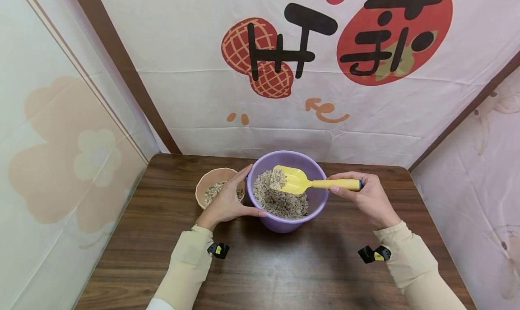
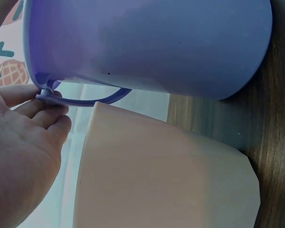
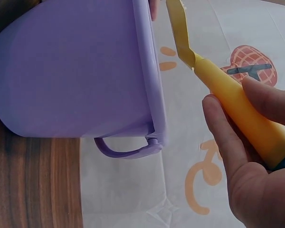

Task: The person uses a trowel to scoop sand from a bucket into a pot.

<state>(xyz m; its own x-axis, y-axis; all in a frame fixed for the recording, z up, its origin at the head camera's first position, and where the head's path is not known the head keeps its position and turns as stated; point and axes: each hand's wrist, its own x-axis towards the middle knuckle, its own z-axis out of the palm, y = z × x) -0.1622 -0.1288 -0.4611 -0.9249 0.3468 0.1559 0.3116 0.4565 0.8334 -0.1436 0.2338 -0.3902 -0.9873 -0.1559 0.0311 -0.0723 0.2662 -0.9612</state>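
A purple bucket (image 1: 284,224) holds grain-like flakes (image 1: 284,205). My left hand (image 1: 228,201) is spread against the bucket's left side, thumb on the front rim and fingers along the side. In the left wrist view its fingertips touch the rim beside the bucket's handle (image 2: 92,101). My right hand (image 1: 367,199) grips the yellow handle of a scoop (image 1: 297,182), thumb on one side and fingers on the other. The scoop is held over the bucket, with some flakes near its tip. A peach bowl (image 1: 201,190) containing similar flakes stands left of the bucket, partly hidden by my left hand.
Bucket and bowl stand near the back of a dark wooden table (image 1: 292,274). Behind it hangs a white printed cloth (image 1: 195,98), close to the table's rear edge. A pale panel (image 1: 61,188) rises on the left, another (image 1: 475,201) on the right.
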